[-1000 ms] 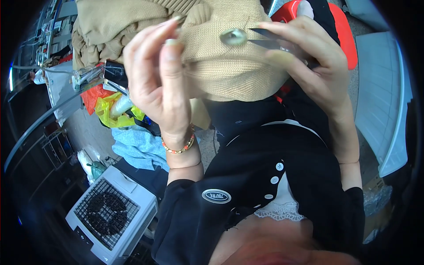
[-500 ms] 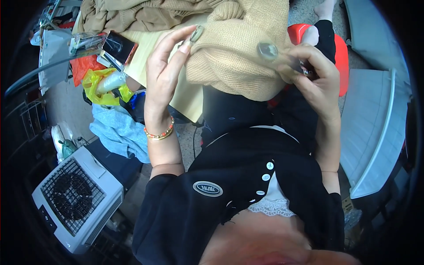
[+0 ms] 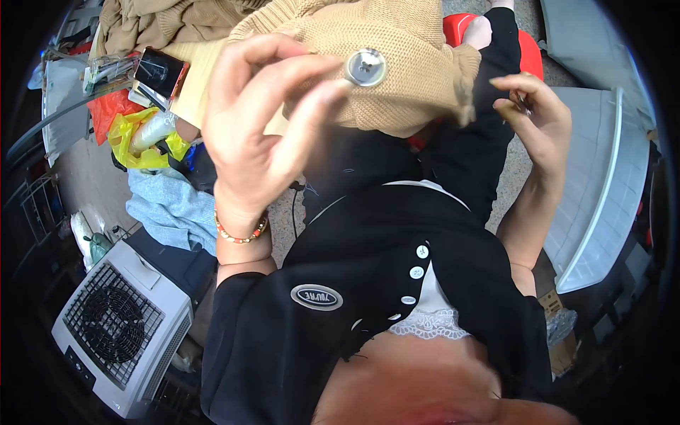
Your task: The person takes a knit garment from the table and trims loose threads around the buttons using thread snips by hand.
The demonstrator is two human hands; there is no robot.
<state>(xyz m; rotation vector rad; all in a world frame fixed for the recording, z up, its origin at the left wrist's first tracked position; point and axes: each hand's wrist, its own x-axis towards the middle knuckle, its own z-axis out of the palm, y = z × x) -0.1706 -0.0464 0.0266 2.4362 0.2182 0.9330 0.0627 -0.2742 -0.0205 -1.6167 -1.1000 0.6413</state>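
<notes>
The bright centre fades to dark, curved edges

Left fingers point(image 3: 308, 124) near a grey button point(image 3: 366, 69) before tan knitwear point(image 3: 411, 39)

The sweater point(image 3: 407, 35) lies before the person, between the left hand point(image 3: 258, 127) and the right hand point(image 3: 544, 120). The button point(image 3: 366, 67) is by the left fingertips; whether on the sweater is hard to tell. Leftward, a phone point(image 3: 161, 71) lies at the desk's point(image 3: 198, 78) edge; nearer, a cloth point(image 3: 170, 209) lies beyond the cooler point(image 3: 117, 312).
</notes>
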